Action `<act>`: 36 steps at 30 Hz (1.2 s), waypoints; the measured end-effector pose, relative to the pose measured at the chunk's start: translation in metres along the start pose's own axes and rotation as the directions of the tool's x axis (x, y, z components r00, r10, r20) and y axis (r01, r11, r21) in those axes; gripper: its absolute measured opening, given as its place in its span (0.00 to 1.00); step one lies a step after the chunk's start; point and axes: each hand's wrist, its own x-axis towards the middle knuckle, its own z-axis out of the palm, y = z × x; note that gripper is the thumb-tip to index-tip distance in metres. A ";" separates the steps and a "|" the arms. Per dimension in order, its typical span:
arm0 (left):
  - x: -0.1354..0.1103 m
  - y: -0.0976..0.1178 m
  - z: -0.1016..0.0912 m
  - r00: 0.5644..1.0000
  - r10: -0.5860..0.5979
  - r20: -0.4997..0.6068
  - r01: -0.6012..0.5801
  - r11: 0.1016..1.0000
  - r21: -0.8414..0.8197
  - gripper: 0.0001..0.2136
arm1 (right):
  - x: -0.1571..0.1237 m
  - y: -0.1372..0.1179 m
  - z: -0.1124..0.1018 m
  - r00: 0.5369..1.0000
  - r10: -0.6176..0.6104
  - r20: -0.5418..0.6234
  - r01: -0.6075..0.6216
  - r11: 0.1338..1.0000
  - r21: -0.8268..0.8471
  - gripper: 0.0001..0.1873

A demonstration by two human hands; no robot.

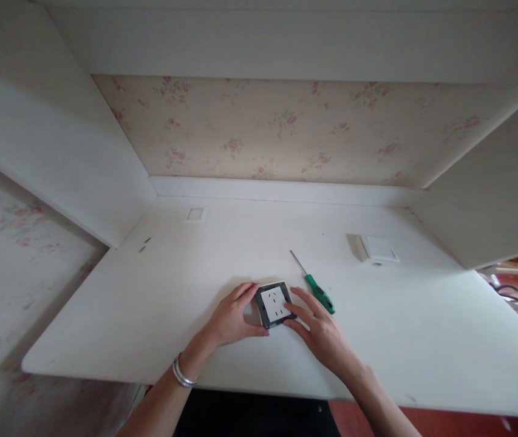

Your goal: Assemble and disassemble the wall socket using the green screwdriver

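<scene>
A wall socket with a white slotted face and a dark surround sits near the front of the white desk, tilted slightly in my hands. My left hand grips its left side, thumb at the near corner and fingers at the far one. On the other side my right hand holds the right edge, with a fingertip touching the white face. Just beyond my right hand lies a screwdriver with a green and black handle, its shaft pointing away to the left.
A white square frame lies toward the back left. Two small dark slim pieces, perhaps screws, rest at the left. A white box-like fitting stands at the right. Side panels and a floral-papered wall bound the desk.
</scene>
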 end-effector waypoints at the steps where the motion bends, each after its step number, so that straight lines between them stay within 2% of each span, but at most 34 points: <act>1: 0.000 -0.001 0.000 1.000 -0.004 0.001 0.004 1.000 0.004 0.49 | 0.000 0.001 0.002 0.999 -0.040 -0.003 0.040 0.999 0.000 0.15; 4: 0.000 0.000 -0.001 1.000 -0.008 -0.005 0.008 1.000 0.013 0.51 | -0.001 -0.001 0.008 0.994 -0.106 -0.017 0.106 0.994 -0.005 0.14; 7: 0.000 0.002 -0.002 1.000 0.007 -0.009 -0.007 1.000 0.026 0.48 | -0.003 -0.004 0.010 0.993 -0.116 -0.023 0.115 0.993 -0.037 0.13; 12: 0.000 0.004 -0.003 1.000 0.012 0.017 -0.013 0.998 0.060 0.48 | -0.002 0.000 0.008 0.993 -0.113 0.028 0.115 0.989 -0.096 0.20; 19: 0.000 0.005 -0.005 1.000 0.001 0.007 -0.002 0.999 0.041 0.43 | 0.009 -0.001 -0.004 0.954 -0.294 0.055 0.299 0.942 -0.150 0.15; 21: 0.000 0.006 -0.006 1.000 0.016 -0.009 -0.016 0.999 0.044 0.41 | 0.011 -0.002 -0.005 0.957 -0.281 0.065 0.287 0.951 -0.115 0.15; 25: -0.002 0.007 -0.005 0.992 0.103 -0.079 -0.093 0.988 0.123 0.39 | 0.010 0.000 -0.003 0.986 -0.158 0.052 0.158 0.987 -0.010 0.21; 28: -0.005 0.006 -0.003 0.955 0.260 -0.140 -0.219 0.942 0.256 0.33 | 0.005 0.001 0.001 0.993 -0.114 0.012 0.113 0.993 0.043 0.24; 31: -0.008 0.006 -0.003 0.904 0.397 -0.158 -0.313 0.867 0.388 0.23 | 0.002 0.002 0.005 0.992 -0.127 -0.008 0.127 0.990 0.052 0.24; 34: -0.009 0.007 -0.003 0.854 0.490 -0.177 -0.366 0.806 0.466 0.16 | 0.001 0.004 0.007 0.985 -0.171 -0.013 0.172 0.985 0.009 0.22; 36: -0.009 0.009 -0.002 0.821 0.528 -0.217 -0.390 0.797 0.461 0.14 | 0.001 0.004 0.006 0.979 -0.203 -0.025 0.203 0.979 -0.023 0.23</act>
